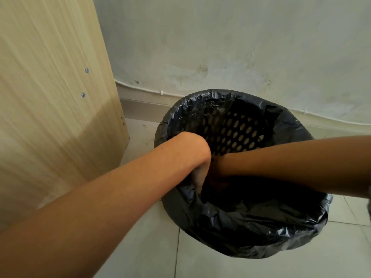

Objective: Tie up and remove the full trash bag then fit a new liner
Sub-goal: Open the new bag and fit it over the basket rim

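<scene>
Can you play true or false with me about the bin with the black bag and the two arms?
1. A black bag is folded over the rim of the bin. True.
2. The bin's inner wall is solid, with no holes. False: it is full of oval holes.
3. Both arms reach down inside the bin. True: the left hand and the right hand are low in the bag, so neither grip can be made out.
4. The bin stands on a carpet. False: it stands on a pale tiled floor.
5. A wooden panel stands left of the bin. True.
</scene>
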